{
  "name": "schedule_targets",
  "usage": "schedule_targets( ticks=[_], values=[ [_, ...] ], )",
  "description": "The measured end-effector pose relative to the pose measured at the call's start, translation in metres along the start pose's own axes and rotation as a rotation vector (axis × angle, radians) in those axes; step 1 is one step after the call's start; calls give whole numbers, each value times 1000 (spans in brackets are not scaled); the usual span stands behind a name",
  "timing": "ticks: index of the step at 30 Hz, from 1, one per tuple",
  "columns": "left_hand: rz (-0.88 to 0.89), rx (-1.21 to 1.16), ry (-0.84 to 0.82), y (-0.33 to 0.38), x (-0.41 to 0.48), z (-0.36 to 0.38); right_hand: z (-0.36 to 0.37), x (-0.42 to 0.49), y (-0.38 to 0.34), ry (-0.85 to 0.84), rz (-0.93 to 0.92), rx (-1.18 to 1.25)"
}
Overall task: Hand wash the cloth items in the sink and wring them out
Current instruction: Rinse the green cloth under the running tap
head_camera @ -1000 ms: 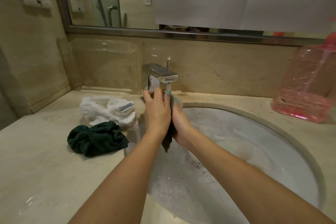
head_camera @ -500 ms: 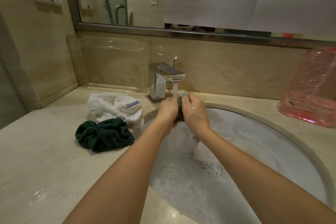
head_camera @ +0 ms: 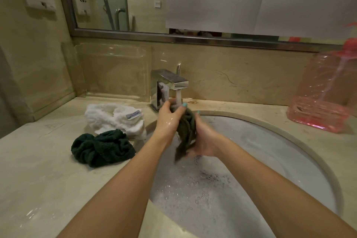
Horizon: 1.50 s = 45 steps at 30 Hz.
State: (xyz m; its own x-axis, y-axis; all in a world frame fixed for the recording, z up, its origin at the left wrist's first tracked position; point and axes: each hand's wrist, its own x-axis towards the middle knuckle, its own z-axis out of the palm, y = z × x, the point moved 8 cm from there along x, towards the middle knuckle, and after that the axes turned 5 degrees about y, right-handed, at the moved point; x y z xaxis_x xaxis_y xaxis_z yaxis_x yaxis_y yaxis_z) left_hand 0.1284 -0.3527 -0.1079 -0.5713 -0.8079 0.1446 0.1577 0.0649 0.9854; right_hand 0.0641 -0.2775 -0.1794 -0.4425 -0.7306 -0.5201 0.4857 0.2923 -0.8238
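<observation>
Marble counter (head_camera: 48,170), veined and glossy, holds an oval sink (head_camera: 289,135) of foamy water. Ribbed pink plastic jug (head_camera: 328,102) at 2 o'clock. Fluffy white towel (head_camera: 114,120) and crumpled dark-green towel (head_camera: 102,148) at 9 o'clock of the sink. Boxy chrome tap (head_camera: 168,81) runs at 12 o'clock. Fingers of the left hand (head_camera: 170,120) and right hand (head_camera: 204,139) curl round a wet, twisted olive cloth (head_camera: 186,129) under the stream, above the sink.

Dim, warm indoor light; wide-angle bending at edges, slight softness throughout.

Marble desk (head_camera: 38,170): white towel (head_camera: 114,120) and dark green cloth (head_camera: 102,148) are laid left of the sink (head_camera: 280,152); pink jug (head_camera: 326,98) is stood right.
</observation>
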Motion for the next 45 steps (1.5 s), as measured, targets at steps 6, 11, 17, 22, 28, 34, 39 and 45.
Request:
schedule_targets(
  ticks=[6,11,17,22,28,34,39,45],
  values=[
    [84,-66,-36,13,-6,1,7,-6,13,-110,145,-98],
    [47,-90,-89,11,-6,1,3,-2,0,-157,73,208],
    [29,139,-65,2,-5,13,-23,-1,-33,104,-218,342],
    [-15,242,87,-6,1,-3,-22,-11,-51,227,-418,298],
    [-90,115,122,-12,3,-12,6,-11,-52,232,-490,-54],
    [136,163,228,7,4,-14,24,-8,-52,191,-532,-36],
    [220,170,233,24,-4,-1,17,-26,-70,325,-714,3],
    [201,298,218,25,-5,5,9,-38,-76,570,-762,-208]
  ],
)
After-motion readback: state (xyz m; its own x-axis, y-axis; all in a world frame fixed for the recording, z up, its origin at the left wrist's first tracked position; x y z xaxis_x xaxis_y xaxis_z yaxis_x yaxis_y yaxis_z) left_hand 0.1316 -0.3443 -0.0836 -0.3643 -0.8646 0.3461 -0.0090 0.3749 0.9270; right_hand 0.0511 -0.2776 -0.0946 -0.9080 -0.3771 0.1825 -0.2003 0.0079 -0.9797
